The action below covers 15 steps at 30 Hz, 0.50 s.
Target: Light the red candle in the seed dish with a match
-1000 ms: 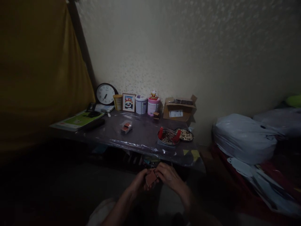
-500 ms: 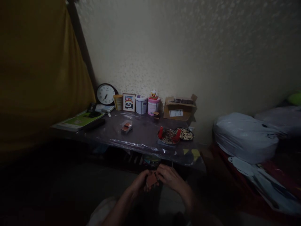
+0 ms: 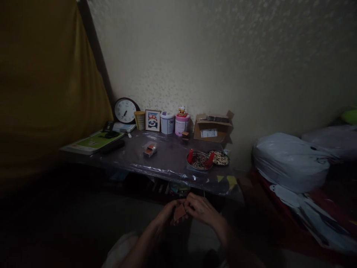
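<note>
Dim room: a plastic-covered table [image 3: 170,165] is standing against the speckled wall, carrying a clock [image 3: 124,110] and a round tray [image 3: 198,161]. Below its front edge, the left hand [image 3: 165,216] and right hand [image 3: 203,210] are closing around a reddish-brown block [image 3: 179,212], fingers curled on it from both sides; possibly a little box, as darkness is hiding detail. Since a second ago both hands are keeping almost the same place, so the fingering is continuing off the table.

A dim room in a home: a low table [image 3: 167,158] against the wallpapered wall holds a clock [image 3: 124,110], a small framed picture [image 3: 153,120], tins [image 3: 167,123], beside bundled bedding [image 3: 290,162].
</note>
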Each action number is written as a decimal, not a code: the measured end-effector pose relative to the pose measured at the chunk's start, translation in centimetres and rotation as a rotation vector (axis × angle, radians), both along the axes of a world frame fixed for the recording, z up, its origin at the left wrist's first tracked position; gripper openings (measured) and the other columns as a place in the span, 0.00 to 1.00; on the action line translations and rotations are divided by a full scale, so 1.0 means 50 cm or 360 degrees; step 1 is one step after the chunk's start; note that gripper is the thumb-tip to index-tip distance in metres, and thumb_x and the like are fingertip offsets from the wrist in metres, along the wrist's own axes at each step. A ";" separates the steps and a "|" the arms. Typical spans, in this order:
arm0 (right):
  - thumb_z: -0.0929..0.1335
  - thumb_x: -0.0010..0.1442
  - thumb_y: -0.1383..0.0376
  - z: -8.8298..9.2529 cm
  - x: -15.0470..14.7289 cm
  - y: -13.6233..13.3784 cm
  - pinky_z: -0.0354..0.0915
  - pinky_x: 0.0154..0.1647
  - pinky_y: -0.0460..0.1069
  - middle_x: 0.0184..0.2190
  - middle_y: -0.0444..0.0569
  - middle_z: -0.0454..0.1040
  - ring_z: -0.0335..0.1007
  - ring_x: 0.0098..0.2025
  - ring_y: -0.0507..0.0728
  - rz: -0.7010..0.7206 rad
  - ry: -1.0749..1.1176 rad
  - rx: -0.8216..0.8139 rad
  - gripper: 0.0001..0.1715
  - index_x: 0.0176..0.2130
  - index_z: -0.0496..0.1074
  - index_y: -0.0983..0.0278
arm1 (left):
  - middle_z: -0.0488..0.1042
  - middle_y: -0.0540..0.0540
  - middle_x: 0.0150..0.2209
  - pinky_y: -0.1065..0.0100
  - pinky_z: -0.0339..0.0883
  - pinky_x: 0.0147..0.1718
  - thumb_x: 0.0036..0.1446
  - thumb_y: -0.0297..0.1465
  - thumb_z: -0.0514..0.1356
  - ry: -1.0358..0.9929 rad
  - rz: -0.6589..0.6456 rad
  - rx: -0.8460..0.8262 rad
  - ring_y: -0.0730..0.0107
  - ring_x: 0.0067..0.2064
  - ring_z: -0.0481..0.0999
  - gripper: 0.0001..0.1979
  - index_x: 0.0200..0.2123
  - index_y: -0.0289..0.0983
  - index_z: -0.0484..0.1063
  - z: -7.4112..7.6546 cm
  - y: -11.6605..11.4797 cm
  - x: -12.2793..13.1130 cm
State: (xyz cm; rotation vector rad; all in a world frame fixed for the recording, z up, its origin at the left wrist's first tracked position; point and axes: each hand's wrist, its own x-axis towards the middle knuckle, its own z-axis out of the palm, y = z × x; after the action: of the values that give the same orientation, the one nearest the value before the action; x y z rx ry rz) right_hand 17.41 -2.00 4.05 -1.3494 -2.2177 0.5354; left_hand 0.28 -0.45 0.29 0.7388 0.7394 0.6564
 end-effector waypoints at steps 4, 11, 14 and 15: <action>0.61 0.56 0.69 0.030 0.001 0.005 0.58 0.31 0.45 0.28 0.42 0.67 0.64 0.30 0.51 0.0049 -0.0203 -0.0018 0.07 0.31 0.67 0.60 | 0.76 0.45 0.22 0.76 0.50 0.12 0.47 0.33 0.51 -0.0023 0.0079 0.0013 0.76 0.14 0.65 0.23 0.47 0.32 0.67 -0.001 0.003 -0.001; 0.61 0.56 0.72 0.038 0.010 0.012 0.58 0.33 0.44 0.31 0.43 0.68 0.66 0.33 0.51 0.0082 -0.0050 -0.0024 0.12 0.32 0.71 0.60 | 0.77 0.43 0.23 0.75 0.48 0.11 0.47 0.33 0.51 -0.0039 0.0161 -0.0034 0.75 0.13 0.65 0.26 0.50 0.30 0.64 -0.004 0.009 -0.003; 0.62 0.54 0.72 0.035 0.004 0.010 0.58 0.31 0.43 0.30 0.42 0.67 0.65 0.31 0.50 0.0088 -0.0048 -0.0032 0.12 0.31 0.72 0.60 | 0.76 0.44 0.22 0.75 0.48 0.11 0.46 0.33 0.51 -0.0044 0.0155 -0.0065 0.76 0.13 0.66 0.26 0.50 0.30 0.64 -0.004 0.008 -0.004; 0.62 0.53 0.73 0.034 0.000 0.009 0.58 0.31 0.43 0.29 0.42 0.67 0.65 0.31 0.50 0.0092 -0.0052 -0.0035 0.12 0.31 0.72 0.60 | 0.76 0.44 0.22 0.75 0.49 0.11 0.46 0.33 0.51 -0.0048 0.0147 -0.0075 0.76 0.13 0.66 0.25 0.49 0.30 0.64 -0.005 0.008 -0.004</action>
State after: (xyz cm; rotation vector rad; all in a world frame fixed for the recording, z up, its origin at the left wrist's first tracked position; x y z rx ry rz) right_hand 17.43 -1.53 5.75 -1.3174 -2.2896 0.5635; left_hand 0.09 -0.06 0.07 0.6534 0.7622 0.7297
